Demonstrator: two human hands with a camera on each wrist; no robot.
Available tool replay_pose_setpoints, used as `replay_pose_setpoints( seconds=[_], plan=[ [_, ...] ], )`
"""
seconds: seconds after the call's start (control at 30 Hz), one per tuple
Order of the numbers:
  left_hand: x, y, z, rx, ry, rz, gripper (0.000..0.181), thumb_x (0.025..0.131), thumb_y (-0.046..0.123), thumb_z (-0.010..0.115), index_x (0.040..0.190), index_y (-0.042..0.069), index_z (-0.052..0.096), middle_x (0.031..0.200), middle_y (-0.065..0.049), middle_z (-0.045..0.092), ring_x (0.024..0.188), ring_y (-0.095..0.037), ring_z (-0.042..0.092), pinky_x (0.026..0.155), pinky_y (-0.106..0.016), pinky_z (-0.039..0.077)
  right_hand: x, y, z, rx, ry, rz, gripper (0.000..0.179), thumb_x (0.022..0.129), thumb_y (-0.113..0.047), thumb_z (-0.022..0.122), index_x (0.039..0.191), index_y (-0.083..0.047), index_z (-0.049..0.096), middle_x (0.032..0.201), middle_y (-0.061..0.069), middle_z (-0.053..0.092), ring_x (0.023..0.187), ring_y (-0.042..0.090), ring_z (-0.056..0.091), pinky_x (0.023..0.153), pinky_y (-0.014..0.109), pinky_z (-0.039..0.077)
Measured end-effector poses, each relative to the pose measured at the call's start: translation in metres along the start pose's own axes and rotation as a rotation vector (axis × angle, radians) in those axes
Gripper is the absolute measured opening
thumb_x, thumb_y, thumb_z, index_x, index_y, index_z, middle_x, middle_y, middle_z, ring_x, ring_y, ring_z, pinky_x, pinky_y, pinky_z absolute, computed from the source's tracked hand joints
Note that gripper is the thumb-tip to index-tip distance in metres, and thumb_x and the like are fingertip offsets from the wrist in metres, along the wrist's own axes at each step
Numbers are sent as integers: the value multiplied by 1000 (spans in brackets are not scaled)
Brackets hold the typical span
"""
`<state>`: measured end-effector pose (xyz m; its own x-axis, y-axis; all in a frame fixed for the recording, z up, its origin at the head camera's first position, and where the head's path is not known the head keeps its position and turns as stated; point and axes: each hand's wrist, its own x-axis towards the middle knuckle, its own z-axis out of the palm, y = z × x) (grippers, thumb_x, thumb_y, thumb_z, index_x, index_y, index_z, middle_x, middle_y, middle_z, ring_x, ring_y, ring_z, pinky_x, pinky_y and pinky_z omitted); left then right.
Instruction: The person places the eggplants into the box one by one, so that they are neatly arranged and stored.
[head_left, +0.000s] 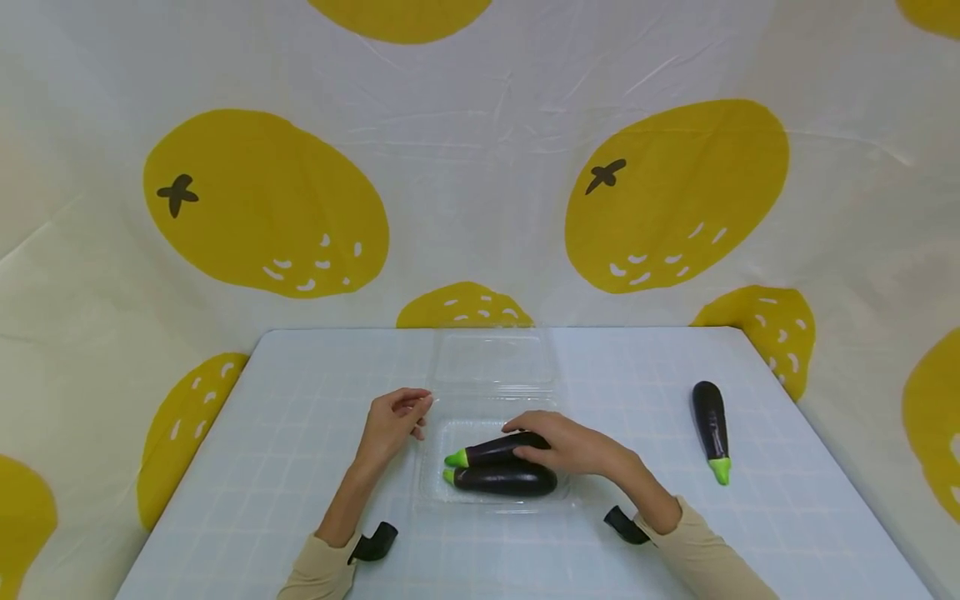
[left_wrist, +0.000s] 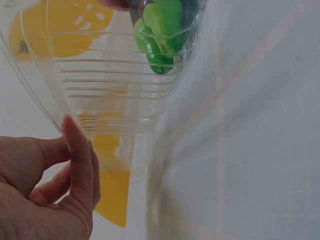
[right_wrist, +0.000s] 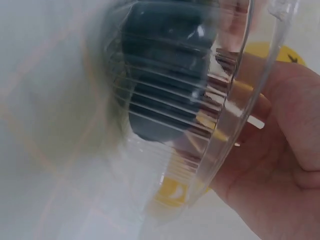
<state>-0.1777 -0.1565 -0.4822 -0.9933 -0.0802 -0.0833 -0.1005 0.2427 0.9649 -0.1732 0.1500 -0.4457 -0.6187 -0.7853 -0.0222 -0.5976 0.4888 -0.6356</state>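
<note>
1. Forearms. Through the head camera I see, on the near side of the hands, a beige left sleeve (head_left: 318, 573) and a beige right sleeve (head_left: 712, 560). A black left wrist mount (head_left: 377, 542) and a black right wrist mount (head_left: 626, 527) show at their inner sides.

2. Near eggplant (head_left: 501, 481). It lies between the hands, its body just below the right fingers and its green end towards the left hand.

3. Far eggplant (head_left: 489, 452). The right hand (head_left: 573, 444) grips its dark end, thumb on the near side and fingers on the far side; its green end also points left.

4. Clear container (head_left: 452, 433). Both these eggplants lie inside, side by side. The left hand (head_left: 393, 425) has bent fingers with tips at the container's left edge; whether they pinch or merely touch it, I cannot tell.

5. Lone eggplant (head_left: 709, 418). It lies on the table (head_left: 285, 454), well to the right of the right hand, green end nearest me.

6. Clear lid (head_left: 492, 360). It lies folded back beyond both hands.

7. Backdrop (head_left: 480, 192). Farthest from the hands, I see pale cloth printed with yellow fruit.
</note>
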Motion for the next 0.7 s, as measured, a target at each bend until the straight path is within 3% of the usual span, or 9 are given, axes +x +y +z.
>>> replay_pose_setpoints(
  seconds=[0.27, 0.5, 0.7],
  plan=[
    [0, -2, -1, 2, 0, 3, 26, 98, 18, 73, 118, 1, 72, 95, -20, 70, 61, -20, 62, 58, -22, 56, -8, 2, -6, -24, 91, -50, 32, 105, -15, 61, 131, 3, 62, 129, 14, 66, 121, 30, 62, 103, 44, 51],
    [0, -1, -1, -3, -3, 6, 26, 98, 17, 73, 118, 0, 72, 97, -21, 71, 65, -20, 62, 58, -23, 56, -19, 4, -14, -6, 173, -27, 29, 103, -13, 64, 130, -2, 63, 128, 12, 67, 122, 29, 61, 104, 45, 50],
    [0, -1, 0, -7, -5, 9, 26, 98, 17, 72, 118, 0, 71, 98, -22, 70, 65, -21, 62, 57, -23, 57, -29, 9, -20, -53, 237, -35, 26, 102, -12, 65, 127, -7, 66, 126, 10, 67, 120, 27, 61, 102, 45, 51]
  ],
)
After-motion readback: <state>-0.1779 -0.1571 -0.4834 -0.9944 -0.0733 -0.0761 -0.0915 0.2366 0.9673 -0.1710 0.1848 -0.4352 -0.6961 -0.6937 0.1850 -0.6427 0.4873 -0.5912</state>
